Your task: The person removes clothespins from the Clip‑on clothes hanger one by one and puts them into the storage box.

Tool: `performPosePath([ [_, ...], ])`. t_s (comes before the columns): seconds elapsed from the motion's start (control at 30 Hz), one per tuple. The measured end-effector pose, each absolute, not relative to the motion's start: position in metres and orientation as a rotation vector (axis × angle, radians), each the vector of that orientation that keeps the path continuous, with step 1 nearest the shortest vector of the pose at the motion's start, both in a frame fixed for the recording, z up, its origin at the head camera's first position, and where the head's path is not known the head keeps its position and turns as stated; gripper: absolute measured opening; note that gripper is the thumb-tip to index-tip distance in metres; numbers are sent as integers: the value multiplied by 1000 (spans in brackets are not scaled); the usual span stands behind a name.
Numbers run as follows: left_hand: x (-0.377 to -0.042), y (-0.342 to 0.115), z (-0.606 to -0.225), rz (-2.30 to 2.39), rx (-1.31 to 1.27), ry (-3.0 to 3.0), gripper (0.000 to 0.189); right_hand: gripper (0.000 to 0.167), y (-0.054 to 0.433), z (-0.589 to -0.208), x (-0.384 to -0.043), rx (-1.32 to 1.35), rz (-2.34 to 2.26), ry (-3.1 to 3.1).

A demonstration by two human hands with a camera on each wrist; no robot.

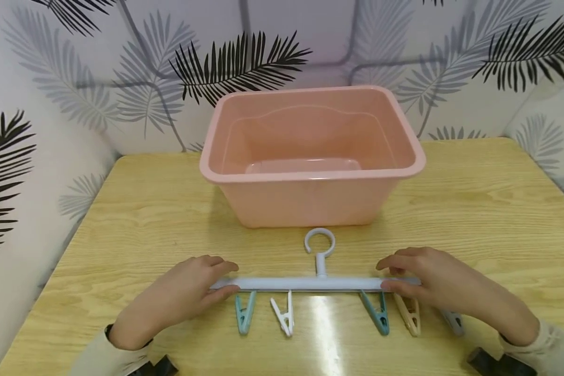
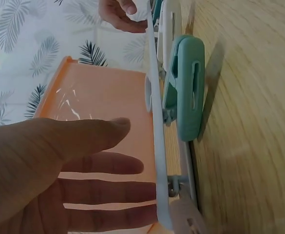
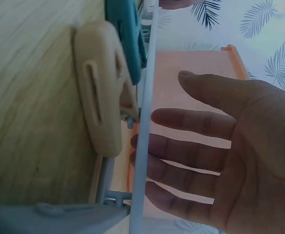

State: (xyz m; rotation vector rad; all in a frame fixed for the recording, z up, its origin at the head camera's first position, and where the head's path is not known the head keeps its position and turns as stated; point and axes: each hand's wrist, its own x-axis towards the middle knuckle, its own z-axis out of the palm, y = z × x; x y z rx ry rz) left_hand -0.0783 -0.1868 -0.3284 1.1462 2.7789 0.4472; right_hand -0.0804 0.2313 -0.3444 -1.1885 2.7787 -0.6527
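A pale blue clip hanger (image 1: 305,283) lies lengthwise across the table, its hook pointing at a pink basin (image 1: 305,201). Clothespins hang along its near side: light green (image 1: 244,316), white (image 1: 286,316), dark teal (image 1: 380,316), beige (image 1: 410,316) and grey (image 1: 453,321). At the bar's left end is my left hand (image 1: 188,287); its wrist view shows straight fingers (image 2: 108,191) meeting the bar, thumb apart from it. My right hand (image 1: 437,277) is at the other end, with extended fingers (image 3: 191,151) against the bar and the thumb raised off it. A pinkish clothespin (image 2: 186,212) shows below the left fingers.
The basin stands upright behind the hanger, with nothing seen inside. Wood-grain tabletop (image 1: 136,219) spreads to both sides. A leaf-patterned covering (image 1: 282,31) rises at the back and sides. Dark straps with black blocks (image 1: 503,363) sit at both wrists.
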Motion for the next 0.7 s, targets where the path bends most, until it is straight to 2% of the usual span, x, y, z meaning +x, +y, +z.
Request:
performPosePath([
  [0.23, -81, -170, -347, 446, 1125, 2708, 26, 37, 234, -346, -79, -1126, -549, 2677],
  [0.4, -79, -161, -364, 450, 1082, 2771, 22, 39, 232, -353, -79, -1080, -535, 2655],
  [0.7, -79, -163, -368, 449, 1135, 2797, 20, 23, 231, -355, -83, -1106, -563, 2650],
])
